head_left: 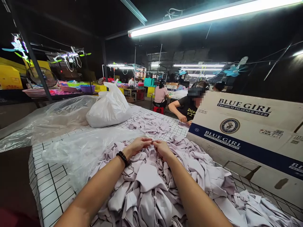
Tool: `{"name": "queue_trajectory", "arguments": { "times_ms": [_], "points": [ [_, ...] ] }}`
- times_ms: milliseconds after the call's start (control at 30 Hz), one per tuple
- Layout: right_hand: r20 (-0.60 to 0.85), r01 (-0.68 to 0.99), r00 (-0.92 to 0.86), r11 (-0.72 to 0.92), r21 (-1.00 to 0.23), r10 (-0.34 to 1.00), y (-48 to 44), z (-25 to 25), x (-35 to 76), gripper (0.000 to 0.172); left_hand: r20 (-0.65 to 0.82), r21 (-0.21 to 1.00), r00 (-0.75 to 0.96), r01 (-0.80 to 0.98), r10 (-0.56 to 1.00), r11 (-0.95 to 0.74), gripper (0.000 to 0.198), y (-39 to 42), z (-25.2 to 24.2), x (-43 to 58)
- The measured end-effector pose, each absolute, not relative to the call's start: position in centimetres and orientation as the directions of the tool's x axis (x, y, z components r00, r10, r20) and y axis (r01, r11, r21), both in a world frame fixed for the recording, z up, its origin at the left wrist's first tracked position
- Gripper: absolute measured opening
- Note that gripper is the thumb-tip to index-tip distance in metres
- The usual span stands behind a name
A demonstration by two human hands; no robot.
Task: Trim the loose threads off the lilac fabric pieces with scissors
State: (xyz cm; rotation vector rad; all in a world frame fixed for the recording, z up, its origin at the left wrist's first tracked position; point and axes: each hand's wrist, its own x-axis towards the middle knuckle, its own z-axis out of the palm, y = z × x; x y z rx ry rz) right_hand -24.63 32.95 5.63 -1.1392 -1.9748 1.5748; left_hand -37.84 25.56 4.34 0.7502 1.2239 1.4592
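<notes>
Head | left fingers, right fingers pinching unclear item | fabric heap below | carton partly hides co-worker

A tube light glows beneath the dark ceiling, with more lit tubes farther back.

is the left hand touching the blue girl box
Apart: the head view shows the right hand and pale cloth between the left hand and box.
</notes>
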Motion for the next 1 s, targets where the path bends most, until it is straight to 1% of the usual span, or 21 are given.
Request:
{"name": "queue_trajectory", "arguments": {
  "times_ms": [133,233,300,433,567,733,1000],
  "points": [
    [-0.069,0.353,-0.618,0.199,-0.914,0.783,32.8,5.7,-24.4,0.033,-0.151,0.947,-0.261,-0.314,0.953,0.064,0.030,25.6,4.5,-37.8],
    [0.019,0.360,-0.619,0.304,-0.882,0.786,32.3,5.8,-24.2,0.031,-0.145,0.940,-0.299,-0.340,0.943,0.036,0.032,25.9,4.2,-37.5],
    [0.059,0.369,-0.607,0.346,-0.863,0.792,31.9,5.7,-24.1,0.030,-0.137,0.929,-0.334,-0.370,0.933,0.004,0.032,26.1,3.9,-37.2],
    [0.104,0.381,-0.561,0.368,-0.848,0.821,31.8,5.5,-24.0,0.031,-0.119,0.901,-0.382,-0.429,0.917,-0.061,0.032,26.3,3.4,-36.8],
    [0.118,0.369,-0.558,0.373,-0.851,0.822,32.2,5.4,-24.0,0.031,-0.106,0.879,-0.400,-0.465,0.910,-0.102,0.031,26.2,3.4,-36.7],
    [0.157,0.346,-0.551,0.395,-0.851,0.820,32.1,5.1,-24.0,0.028,-0.094,0.850,-0.398,-0.509,0.913,-0.134,0.030,25.9,3.5,-36.6],
    [0.249,0.334,-0.492,0.445,-0.831,0.834,31.5,4.5,-24.3,0.025,-0.088,0.809,-0.386,-0.566,0.918,-0.161,0.028,25.7,3.2,-36.6]
  ]
}}
